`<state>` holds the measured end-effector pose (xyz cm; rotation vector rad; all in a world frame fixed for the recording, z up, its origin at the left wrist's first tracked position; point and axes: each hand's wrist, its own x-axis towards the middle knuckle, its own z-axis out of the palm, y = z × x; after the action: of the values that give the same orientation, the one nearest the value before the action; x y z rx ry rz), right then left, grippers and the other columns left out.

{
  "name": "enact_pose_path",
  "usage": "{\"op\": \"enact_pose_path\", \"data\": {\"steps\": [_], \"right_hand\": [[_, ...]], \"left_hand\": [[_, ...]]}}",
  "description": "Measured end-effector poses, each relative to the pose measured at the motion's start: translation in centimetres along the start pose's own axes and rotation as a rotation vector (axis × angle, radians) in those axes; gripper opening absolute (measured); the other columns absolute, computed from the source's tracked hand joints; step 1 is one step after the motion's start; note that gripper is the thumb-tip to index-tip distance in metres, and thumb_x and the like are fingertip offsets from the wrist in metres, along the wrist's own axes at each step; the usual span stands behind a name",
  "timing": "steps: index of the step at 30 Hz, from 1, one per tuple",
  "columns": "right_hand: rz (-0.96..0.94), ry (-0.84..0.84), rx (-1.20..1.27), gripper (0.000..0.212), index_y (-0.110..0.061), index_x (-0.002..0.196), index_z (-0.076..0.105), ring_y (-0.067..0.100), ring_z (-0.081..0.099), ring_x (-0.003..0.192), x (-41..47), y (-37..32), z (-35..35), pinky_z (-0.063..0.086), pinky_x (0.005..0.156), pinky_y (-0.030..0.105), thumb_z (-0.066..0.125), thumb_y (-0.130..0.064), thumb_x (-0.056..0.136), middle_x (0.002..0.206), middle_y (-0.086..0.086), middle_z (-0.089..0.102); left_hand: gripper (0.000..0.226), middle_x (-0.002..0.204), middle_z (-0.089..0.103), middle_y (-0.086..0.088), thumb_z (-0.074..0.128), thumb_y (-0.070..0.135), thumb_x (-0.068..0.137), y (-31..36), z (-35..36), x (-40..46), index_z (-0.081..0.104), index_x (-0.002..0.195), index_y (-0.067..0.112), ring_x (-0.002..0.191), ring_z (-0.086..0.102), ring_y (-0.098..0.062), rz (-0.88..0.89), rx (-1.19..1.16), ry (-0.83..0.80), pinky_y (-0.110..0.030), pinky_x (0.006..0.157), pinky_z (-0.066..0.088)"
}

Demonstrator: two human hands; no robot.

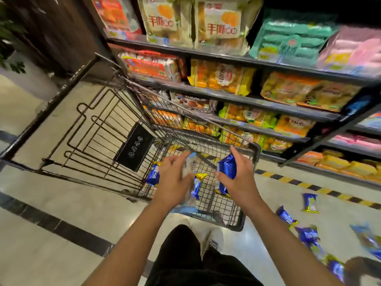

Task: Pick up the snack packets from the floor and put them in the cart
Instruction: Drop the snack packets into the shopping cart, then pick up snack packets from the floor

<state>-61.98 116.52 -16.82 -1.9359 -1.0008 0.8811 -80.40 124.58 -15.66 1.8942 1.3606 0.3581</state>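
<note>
Shelves [243, 98] behind cart [250, 178] (pkts [310, 202] floor).

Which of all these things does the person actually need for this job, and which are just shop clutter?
Part of the job:
- blue packet gripped by the right hand
- pale packet held by the left hand
- cart
- blue packets on the floor

Just around:
- shelves of bagged snacks
- striped floor tape
- potted plant
</note>
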Motion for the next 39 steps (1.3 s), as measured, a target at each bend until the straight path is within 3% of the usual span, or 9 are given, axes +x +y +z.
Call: {"op": "enact_pose_path", "data": {"steps": [4, 10, 15, 20, 24, 27, 30, 35, 39], "right_hand": [[0.046, 0.017, -0.032, 0.084, -0.032, 0.154, 0.023, -0.003, 0.027, 0.115, 1.9, 0.8, 0.0, 0.023, 0.101, 0.015, 0.073, -0.023, 0.086, 0.14, -0.004, 0.027], [0.159, 0.087, -0.043, 0.082, -0.031, 0.152, 0.027, 0.003, 0.036, 0.109, 4.4, 3.7, 1.6, 0.023, 0.09, -0.002, 0.074, -0.021, 0.086, 0.137, 0.0, 0.029], [0.307, 0.079, -0.038, 0.082, -0.029, 0.153, 0.027, 0.018, 0.042, 0.122, 5.5, 7.9, 3.8, 0.028, 0.105, 0.019, 0.073, -0.02, 0.086, 0.14, 0.008, 0.029], [0.388, 0.043, 0.023, 0.081, -0.032, 0.152, 0.027, 0.016, 0.044, 0.119, 6.4, 13.3, 7.3, 0.039, 0.106, 0.026, 0.072, -0.025, 0.085, 0.137, 0.002, 0.027], [0.442, 0.046, -0.028, 0.081, -0.034, 0.153, 0.026, 0.016, 0.04, 0.123, 7.6, 17.4, 9.5, 0.031, 0.103, 0.018, 0.071, -0.024, 0.086, 0.142, 0.002, 0.024], [0.452, 0.066, -0.044, 0.082, -0.036, 0.151, 0.027, 0.017, 0.035, 0.126, 8.5, 20.3, 10.6, 0.032, 0.103, 0.021, 0.072, -0.021, 0.084, 0.143, 0.001, 0.023], [0.499, 0.069, -0.084, 0.081, -0.031, 0.151, 0.03, 0.021, 0.038, 0.126, 9.3, 23.0, 12.1, 0.038, 0.104, 0.027, 0.074, -0.02, 0.084, 0.141, 0.004, 0.026], [0.582, 0.041, -0.136, 0.084, -0.028, 0.15, 0.031, 0.027, 0.037, 0.128, 9.6, 25.5, 14.9, 0.035, 0.096, 0.027, 0.077, -0.025, 0.08, 0.144, 0.007, 0.029], [0.612, 0.028, -0.153, 0.085, -0.025, 0.15, 0.031, 0.03, 0.037, 0.128, 10.1, 26.8, 16.1, 0.029, 0.097, 0.027, 0.078, -0.025, 0.079, 0.144, 0.007, 0.03]], "left_hand": [[0.062, 0.126, 0.034, -0.002, 0.066, 0.008, 0.089, 0.0, 1.4, 3.2, 0.046, 0.145, 0.026, 0.116, 0.036, -0.017, 0.01, -0.042, -0.056, -0.025, 0.098, 0.032], [0.066, 0.126, 0.033, -0.002, 0.063, 0.015, 0.082, -2.9, 5.1, 7.9, 0.048, 0.144, 0.027, 0.123, 0.035, -0.024, -0.036, -0.022, -0.232, -0.031, 0.105, 0.034], [0.072, 0.126, 0.031, 0.004, 0.056, 0.027, 0.071, -6.3, 9.2, 10.4, 0.048, 0.142, 0.038, 0.122, 0.036, -0.026, -0.123, 0.014, -0.342, -0.048, 0.107, 0.04], [0.07, 0.134, 0.033, -0.008, 0.063, 0.005, 0.082, -9.2, 14.1, 12.2, 0.047, 0.144, 0.035, 0.119, 0.036, -0.021, -0.126, 0.04, -0.381, -0.036, 0.108, 0.039], [0.07, 0.131, 0.038, -0.008, 0.053, 0.038, 0.078, -12.6, 18.6, 13.1, 0.034, 0.143, 0.055, 0.119, 0.048, -0.037, -0.136, 0.062, -0.517, -0.054, 0.099, 0.048], [0.069, 0.14, 0.029, -0.01, 0.06, 0.026, 0.08, -14.7, 22.1, 14.2, 0.043, 0.146, 0.033, 0.129, 0.033, -0.032, -0.126, 0.138, -0.497, -0.042, 0.109, 0.037], [0.067, 0.149, 0.019, -0.011, 0.064, 0.007, 0.083, -16.6, 25.0, 15.0, 0.047, 0.145, 0.026, 0.132, 0.019, -0.021, -0.066, 0.198, -0.47, -0.023, 0.101, 0.022], [0.072, 0.153, 0.016, -0.01, 0.064, -0.002, 0.08, -19.2, 27.6, 14.7, 0.048, 0.143, 0.027, 0.138, 0.02, -0.034, -0.043, 0.231, -0.525, -0.048, 0.111, 0.033], [0.071, 0.15, 0.022, -0.005, 0.072, 0.005, 0.077, -20.5, 27.9, 14.4, 0.049, 0.142, 0.025, 0.135, 0.024, -0.032, -0.007, 0.245, -0.546, -0.05, 0.109, 0.038]]}}
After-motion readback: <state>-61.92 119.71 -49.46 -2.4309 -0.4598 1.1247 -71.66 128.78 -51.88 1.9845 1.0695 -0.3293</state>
